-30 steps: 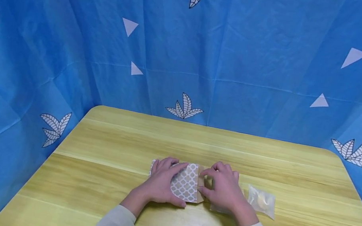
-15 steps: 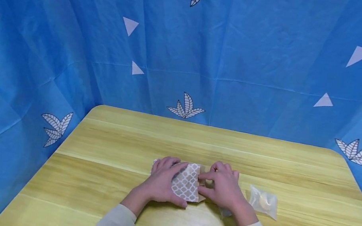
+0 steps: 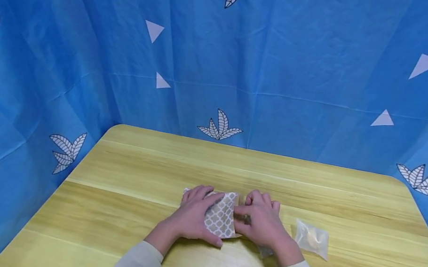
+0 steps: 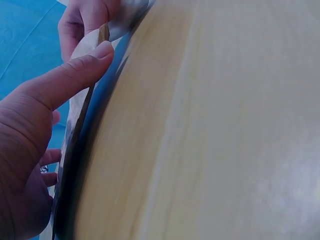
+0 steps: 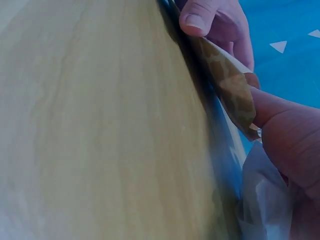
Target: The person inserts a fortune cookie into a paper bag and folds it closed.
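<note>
A flat paper bag (image 3: 221,216) with a white lattice pattern lies on the wooden table, its brown inner side showing at the right end in the right wrist view. My left hand (image 3: 195,216) holds it from above, thumb along the near edge and fingers toward the far edge. At the bag's right end, my right hand (image 3: 263,221) has its thumb and index finger on the mouth, their tips partly hidden by the paper. Beneath the right wrist, a clear plastic packet (image 3: 265,251) is mostly covered; it also shows as crinkled plastic (image 5: 265,195) in the right wrist view.
Right of my right hand lies another clear plastic packet (image 3: 312,239) with something pale inside. A blue patterned curtain (image 3: 193,53) hangs behind and left of the table (image 3: 140,163).
My right thumb and index finger have moved slightly left, further over the bag's mouth, and less brown paper shows there. The left hand and bag have shifted slightly right.
</note>
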Motion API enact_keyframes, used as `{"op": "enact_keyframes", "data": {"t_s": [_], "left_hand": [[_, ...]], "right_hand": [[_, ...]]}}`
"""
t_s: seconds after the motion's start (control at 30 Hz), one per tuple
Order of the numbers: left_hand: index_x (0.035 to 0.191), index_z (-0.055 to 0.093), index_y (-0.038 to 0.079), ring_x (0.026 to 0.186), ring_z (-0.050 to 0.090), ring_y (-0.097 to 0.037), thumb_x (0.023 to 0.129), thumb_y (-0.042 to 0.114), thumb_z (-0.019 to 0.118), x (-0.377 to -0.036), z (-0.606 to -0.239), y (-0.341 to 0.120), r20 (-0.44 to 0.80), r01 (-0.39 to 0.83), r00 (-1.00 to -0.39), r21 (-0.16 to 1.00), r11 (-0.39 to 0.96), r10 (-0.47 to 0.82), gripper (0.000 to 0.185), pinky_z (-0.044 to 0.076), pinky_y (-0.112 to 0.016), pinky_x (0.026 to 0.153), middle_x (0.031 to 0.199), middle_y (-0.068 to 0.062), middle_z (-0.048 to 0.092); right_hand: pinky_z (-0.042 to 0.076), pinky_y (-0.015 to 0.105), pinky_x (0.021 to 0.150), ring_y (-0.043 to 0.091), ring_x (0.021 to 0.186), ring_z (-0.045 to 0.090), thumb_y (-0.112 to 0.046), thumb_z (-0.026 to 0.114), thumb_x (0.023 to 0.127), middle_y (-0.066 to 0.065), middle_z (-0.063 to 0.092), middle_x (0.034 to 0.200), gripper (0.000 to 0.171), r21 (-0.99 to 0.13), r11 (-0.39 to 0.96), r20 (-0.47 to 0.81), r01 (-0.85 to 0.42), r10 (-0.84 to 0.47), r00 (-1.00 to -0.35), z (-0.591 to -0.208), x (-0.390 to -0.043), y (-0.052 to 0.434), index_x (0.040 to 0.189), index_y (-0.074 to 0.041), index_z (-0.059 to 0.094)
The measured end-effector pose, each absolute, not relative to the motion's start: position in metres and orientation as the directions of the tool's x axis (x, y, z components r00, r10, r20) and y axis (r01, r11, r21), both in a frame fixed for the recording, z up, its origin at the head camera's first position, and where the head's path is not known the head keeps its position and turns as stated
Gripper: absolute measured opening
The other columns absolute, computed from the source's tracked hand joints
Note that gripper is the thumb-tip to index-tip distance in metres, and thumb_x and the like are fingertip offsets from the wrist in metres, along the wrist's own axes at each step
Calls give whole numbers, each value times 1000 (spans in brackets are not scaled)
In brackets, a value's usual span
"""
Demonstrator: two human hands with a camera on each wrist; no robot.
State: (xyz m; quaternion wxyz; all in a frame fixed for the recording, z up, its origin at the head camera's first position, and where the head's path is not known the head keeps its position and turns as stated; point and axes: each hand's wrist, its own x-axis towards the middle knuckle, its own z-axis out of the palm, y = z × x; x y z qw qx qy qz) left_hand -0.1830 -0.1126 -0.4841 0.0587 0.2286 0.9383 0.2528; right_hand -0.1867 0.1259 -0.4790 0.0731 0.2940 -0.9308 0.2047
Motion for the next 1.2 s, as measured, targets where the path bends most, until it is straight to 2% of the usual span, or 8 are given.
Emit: {"op": "enact_keyframes", "data": {"t_s": [0.17,0.4,0.63,0.7,0.8,0.93,1.13,1.2], "left_hand": [[157,34,28,144,20,-28,51,72,86,-184,-487,-112,19,399,-890,515,759,455,126,8,-58,115,158,-10,28],[158,30,34,144,19,-28,50,71,87,-184,-488,-114,30,401,-890,527,750,455,127,8,-57,115,158,-10,26],[159,27,32,143,21,-27,50,71,87,-184,-487,-112,50,433,-880,496,753,473,130,10,-57,114,157,-9,28],[159,26,30,143,23,-27,51,71,86,-184,-488,-110,62,449,-874,482,753,482,130,13,-58,113,156,-8,29],[160,25,28,141,25,-27,53,70,86,-184,-488,-108,73,462,-869,476,748,490,131,15,-59,112,154,-7,32],[161,23,27,141,26,-25,54,67,87,-183,-487,-105,83,463,-869,486,742,488,131,15,-57,113,153,-4,34],[161,22,25,140,28,-24,54,68,87,-184,-488,-104,106,475,-864,496,727,492,132,16,-56,113,152,-2,35],[161,22,26,140,28,-24,54,69,87,-185,-489,-104,107,478,-862,497,724,495,132,15,-56,113,152,-2,35]], "right_hand": [[24,38,72,19,87,33,-41,79,80,-6,40,97,33,-354,730,251,-584,-527,-812,-481,-187,127,110,-28,79],[22,37,71,17,86,30,-40,81,79,-7,37,97,43,-396,698,265,-597,-535,-802,-483,-187,129,120,-28,76],[22,37,71,17,86,31,-38,83,76,-7,37,97,47,-414,669,277,-617,-553,-786,-484,-188,130,121,-30,75],[22,37,71,18,86,31,-34,82,76,-7,37,97,43,-416,669,270,-616,-555,-786,-484,-188,129,118,-30,76],[24,37,72,18,88,32,-29,79,75,-6,38,98,30,-407,678,246,-612,-563,-789,-484,-188,128,105,-30,78],[25,38,73,19,88,33,-25,76,75,-4,39,99,15,-390,691,211,-609,-576,-789,-484,-189,126,86,-33,70],[26,38,73,19,88,35,-29,79,78,-4,39,97,23,-394,692,197,-605,-579,-791,-484,-190,124,72,-34,57],[27,38,73,19,88,35,-28,78,77,-4,38,97,25,-399,690,197,-604,-579,-791,-484,-190,124,71,-34,55]]}}
